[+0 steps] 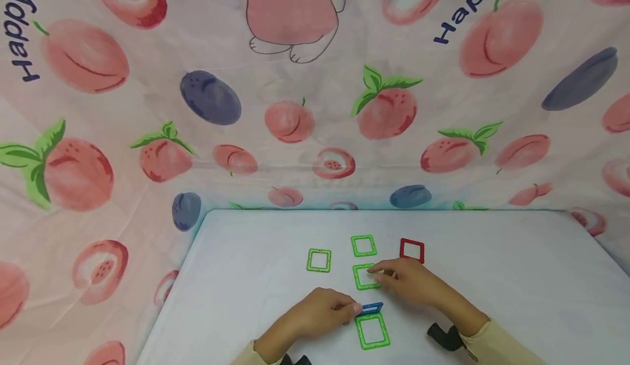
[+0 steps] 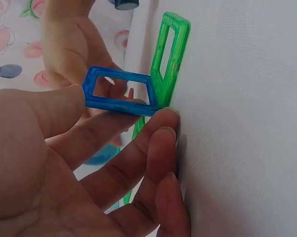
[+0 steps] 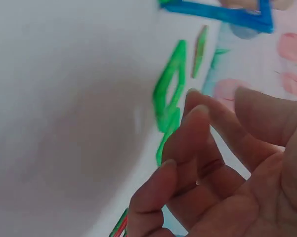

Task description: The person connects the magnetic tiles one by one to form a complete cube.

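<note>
My left hand (image 1: 322, 311) pinches a blue square frame tile (image 2: 123, 106) between thumb and fingers. The blue tile stands raised along the far edge of the nearest green square frame tile (image 1: 376, 346), which lies flat; in the left wrist view their edges meet. My right hand (image 1: 406, 281) hovers over the right side of a second green tile (image 1: 356, 277). Its fingers are loosely bent, and the right wrist view shows a gap between thumb and fingers with nothing held. Whether a fingertip touches that green tile I cannot tell.
Another green tile (image 1: 363, 254) lies farther back, with a yellow-green tile (image 1: 319, 270) to its left. Beyond my right hand is a red square tile (image 1: 412, 241). A fruit-printed cloth (image 1: 315, 184) hangs behind the white table (image 1: 246, 266).
</note>
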`<state>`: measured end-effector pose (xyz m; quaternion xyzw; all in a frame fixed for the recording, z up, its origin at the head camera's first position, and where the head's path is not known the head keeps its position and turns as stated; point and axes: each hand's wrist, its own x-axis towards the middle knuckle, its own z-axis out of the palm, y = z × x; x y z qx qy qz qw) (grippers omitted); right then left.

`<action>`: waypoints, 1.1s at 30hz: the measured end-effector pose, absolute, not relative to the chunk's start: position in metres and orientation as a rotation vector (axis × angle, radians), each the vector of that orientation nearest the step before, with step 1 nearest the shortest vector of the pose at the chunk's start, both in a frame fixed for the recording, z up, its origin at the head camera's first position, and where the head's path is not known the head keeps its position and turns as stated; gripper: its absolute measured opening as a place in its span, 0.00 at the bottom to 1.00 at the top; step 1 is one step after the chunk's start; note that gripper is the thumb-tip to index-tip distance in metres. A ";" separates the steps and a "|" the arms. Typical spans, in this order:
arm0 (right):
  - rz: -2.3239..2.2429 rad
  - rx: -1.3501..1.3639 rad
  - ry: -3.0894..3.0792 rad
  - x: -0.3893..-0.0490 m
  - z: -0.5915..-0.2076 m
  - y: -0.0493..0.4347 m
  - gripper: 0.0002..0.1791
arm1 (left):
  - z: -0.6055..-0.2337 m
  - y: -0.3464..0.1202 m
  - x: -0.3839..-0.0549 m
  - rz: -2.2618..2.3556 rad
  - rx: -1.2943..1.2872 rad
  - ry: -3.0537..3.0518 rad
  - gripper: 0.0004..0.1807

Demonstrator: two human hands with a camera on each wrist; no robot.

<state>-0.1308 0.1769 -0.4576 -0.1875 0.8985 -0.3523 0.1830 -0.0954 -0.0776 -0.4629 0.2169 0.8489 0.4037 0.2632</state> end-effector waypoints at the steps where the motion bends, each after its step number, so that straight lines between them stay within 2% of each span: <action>1: -0.965 -0.543 2.555 -0.132 -0.459 0.176 0.12 | -0.463 -0.077 -0.096 1.089 0.590 2.298 0.15; 6: -0.821 -0.535 2.622 -0.135 -0.468 0.172 0.06 | -0.466 -0.077 -0.095 1.102 0.587 2.282 0.16; 12: -0.605 -0.329 2.734 -0.131 -0.464 0.174 0.16 | -0.467 -0.076 -0.096 1.111 0.603 2.276 0.16; 17: -0.511 -0.296 2.764 -0.125 -0.462 0.183 0.17 | -0.467 -0.078 -0.097 1.105 0.574 2.265 0.16; 29: -0.579 -0.247 2.774 -0.108 -0.462 0.196 0.13 | -0.465 -0.080 -0.098 1.123 0.576 2.223 0.16; 33: -0.677 -0.332 2.750 -0.106 -0.458 0.201 0.11 | -0.463 -0.080 -0.098 1.128 0.582 2.225 0.17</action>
